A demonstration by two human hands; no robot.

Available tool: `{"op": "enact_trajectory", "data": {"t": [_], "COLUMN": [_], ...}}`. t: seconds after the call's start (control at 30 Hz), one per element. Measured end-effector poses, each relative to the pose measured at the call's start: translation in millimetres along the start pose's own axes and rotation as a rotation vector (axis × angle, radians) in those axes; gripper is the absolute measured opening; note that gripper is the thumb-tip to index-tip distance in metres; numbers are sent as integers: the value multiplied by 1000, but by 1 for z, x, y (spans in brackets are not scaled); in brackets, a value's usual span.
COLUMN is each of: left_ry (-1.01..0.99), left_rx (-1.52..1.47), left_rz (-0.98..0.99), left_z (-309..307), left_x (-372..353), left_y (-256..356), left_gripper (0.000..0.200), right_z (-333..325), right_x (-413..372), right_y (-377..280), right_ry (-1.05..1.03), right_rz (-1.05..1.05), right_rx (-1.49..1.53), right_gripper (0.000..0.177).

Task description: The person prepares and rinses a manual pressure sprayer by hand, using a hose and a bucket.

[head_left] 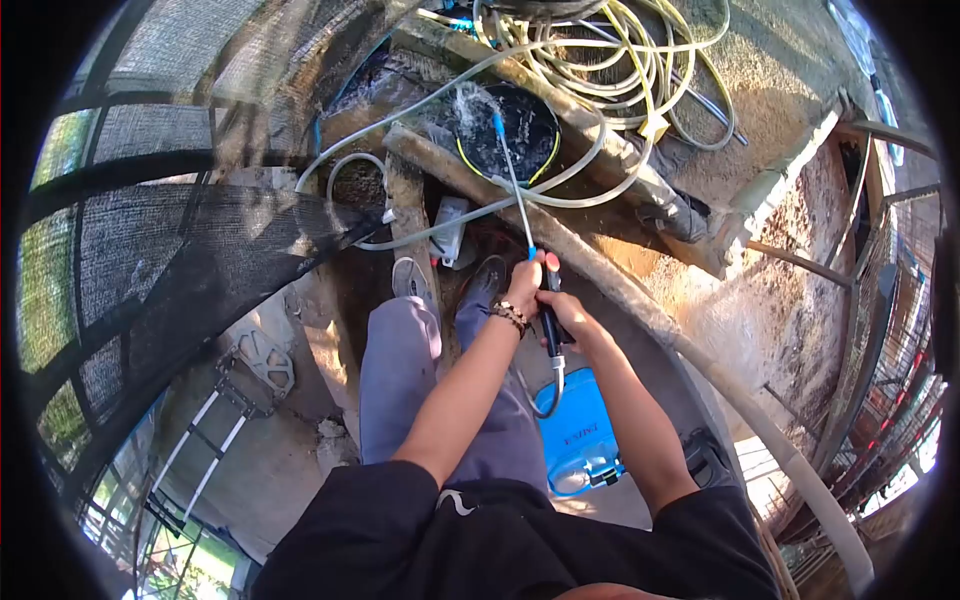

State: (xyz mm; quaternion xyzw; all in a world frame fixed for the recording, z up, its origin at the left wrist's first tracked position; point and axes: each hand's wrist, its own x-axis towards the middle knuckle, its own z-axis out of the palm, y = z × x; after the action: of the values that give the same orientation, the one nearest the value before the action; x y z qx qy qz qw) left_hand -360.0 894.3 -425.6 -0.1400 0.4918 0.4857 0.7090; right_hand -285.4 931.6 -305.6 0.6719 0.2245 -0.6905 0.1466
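Note:
My left hand is closed round the lower end of a thin spray wand. My right hand is wrapped round the black handle just beside it. The wand points forward, its blue tip over a dark round bucket with a yellow rim. White splashing water shows at the bucket's left side. From the handle's lower end a grey hose curves down beside a blue tank on the floor.
A pale hose lies coiled beyond the bucket, with loops crossing the wooden beams. A white container stands near my feet. Black netting hangs at the left above a metal ladder-like frame. A long pole runs down the right.

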Motion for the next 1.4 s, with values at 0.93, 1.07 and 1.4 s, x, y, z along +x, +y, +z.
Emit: {"op": "enact_trajectory", "data": {"t": [0.93, 1.07, 1.4], "left_ry": [107, 63, 116], "left_rx": [152, 159, 162], "left_rz": [56, 48, 613], "left_z": [-52, -42, 23], "left_x": [-175, -180, -156], "left_y": [128, 118, 264], "left_gripper": [35, 34, 43], "right_z": [-40, -42, -37], "right_x": [-85, -68, -168], "right_y": [69, 84, 98], "right_ry": [25, -13, 168], "right_rz": [-25, 8, -823], "right_rx": [-208, -205, -679], "right_gripper": [35, 34, 36]}}
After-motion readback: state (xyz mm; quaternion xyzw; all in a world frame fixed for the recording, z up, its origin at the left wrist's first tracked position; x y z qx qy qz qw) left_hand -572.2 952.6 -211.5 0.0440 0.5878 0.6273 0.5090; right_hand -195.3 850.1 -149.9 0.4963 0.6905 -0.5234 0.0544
